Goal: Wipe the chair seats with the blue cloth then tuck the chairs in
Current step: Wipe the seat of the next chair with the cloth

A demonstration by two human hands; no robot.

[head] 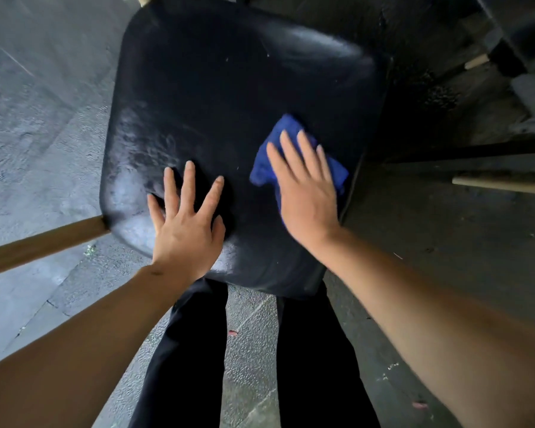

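Forearms come in from the bottom edge, bare, and below them we see dark trousers [254, 359] standing on the grey floor [37, 125]. Head view only. Our left hand [186, 230] lies flat on the near left part of the black chair seat [229, 88], fingers spread, palm down, holding nothing; grip is open. Our right hand [306, 193] presses flat on the blue cloth [269, 168], fingers straight and together, palm on top rather than curled round it, so the grip is open too, pinning the cloth against the seat. Cloth is bunched, sits on the near right part of the seat close to its right edge, and pokes out past the fingertips and to the left of the hand. Seat is glossy with pale sheen patches on the left side and top right. One wooden chair leg [44, 245] slants out from the seat's near left corner. Right of the chair it is dark: we make out another pale wooden leg [504, 183] low over the floor and dark framing above it, details unclear.
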